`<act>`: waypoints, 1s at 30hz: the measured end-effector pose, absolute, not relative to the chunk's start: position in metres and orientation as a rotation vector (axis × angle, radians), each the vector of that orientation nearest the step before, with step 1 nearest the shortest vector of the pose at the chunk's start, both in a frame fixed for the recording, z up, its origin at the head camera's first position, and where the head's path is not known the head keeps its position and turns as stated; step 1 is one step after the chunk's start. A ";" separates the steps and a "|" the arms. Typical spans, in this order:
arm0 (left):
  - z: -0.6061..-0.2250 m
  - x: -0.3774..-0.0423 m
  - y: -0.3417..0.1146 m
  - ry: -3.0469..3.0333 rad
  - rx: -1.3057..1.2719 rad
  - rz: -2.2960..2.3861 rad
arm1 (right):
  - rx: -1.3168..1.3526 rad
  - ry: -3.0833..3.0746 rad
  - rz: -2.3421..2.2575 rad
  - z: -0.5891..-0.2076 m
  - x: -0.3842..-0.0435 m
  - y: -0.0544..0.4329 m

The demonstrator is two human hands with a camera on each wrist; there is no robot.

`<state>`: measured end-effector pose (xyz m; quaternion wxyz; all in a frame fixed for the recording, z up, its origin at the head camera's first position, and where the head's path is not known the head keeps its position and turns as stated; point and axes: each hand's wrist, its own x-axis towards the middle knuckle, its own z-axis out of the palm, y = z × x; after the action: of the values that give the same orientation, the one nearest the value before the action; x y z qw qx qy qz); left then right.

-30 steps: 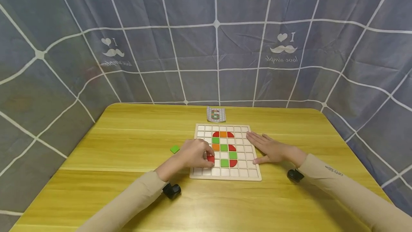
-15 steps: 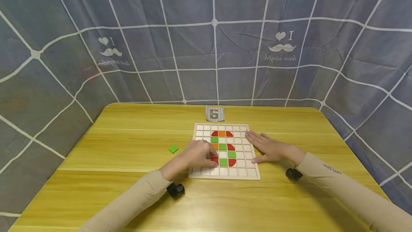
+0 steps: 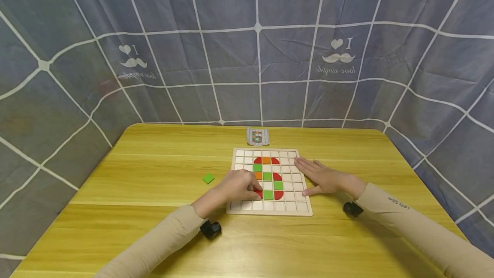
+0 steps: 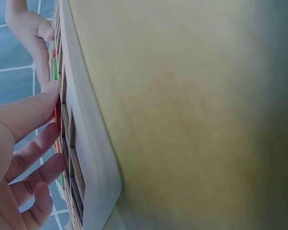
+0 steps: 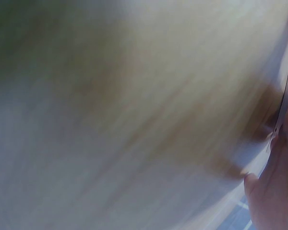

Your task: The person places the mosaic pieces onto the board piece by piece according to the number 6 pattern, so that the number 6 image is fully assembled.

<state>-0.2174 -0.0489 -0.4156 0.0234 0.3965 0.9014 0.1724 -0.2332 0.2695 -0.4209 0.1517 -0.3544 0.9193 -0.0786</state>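
A wooden grid board [image 3: 247, 210] lies on the table, with red, orange and green tiles set in some of its squares. My left hand [image 3: 238, 185] pinches a red tile [image 4: 57, 115] with a rounded corner between thumb and forefinger, at the lower left of the coloured pattern. Its other fingers are spread over the board in the left wrist view. Flat along the board's right edge rests my right hand [image 3: 322, 179], fingers straight. Left of the board lies a loose green square tile [image 3: 208, 178].
Behind the board stands a small creased card [image 3: 257, 136] printed with a coloured grid pattern. A grey curtain [image 3: 231, 55] with white lines hangs beyond the yellow wooden table [image 3: 154, 158].
My left hand has moved slightly right across the board with the red tile, up beside the green tile in the same row. My right hand has stayed on the board's edge.
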 end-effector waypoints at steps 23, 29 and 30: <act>-0.416 -0.207 -0.050 2.871 1.219 0.542 | -1.047 2.650 -0.215 -0.419 -0.235 0.269; -0.419 -0.202 -0.049 2.876 1.196 0.543 | -1.068 2.656 -0.219 -0.421 -0.232 0.269; -0.420 -0.201 -0.049 2.880 1.197 0.538 | -1.066 2.655 -0.218 -0.421 -0.232 0.269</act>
<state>-0.2005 -0.0495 -0.4198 -0.0117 0.3783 0.9098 0.1701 -0.2316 0.2693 -0.4211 0.1358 -0.3680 0.9168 -0.0752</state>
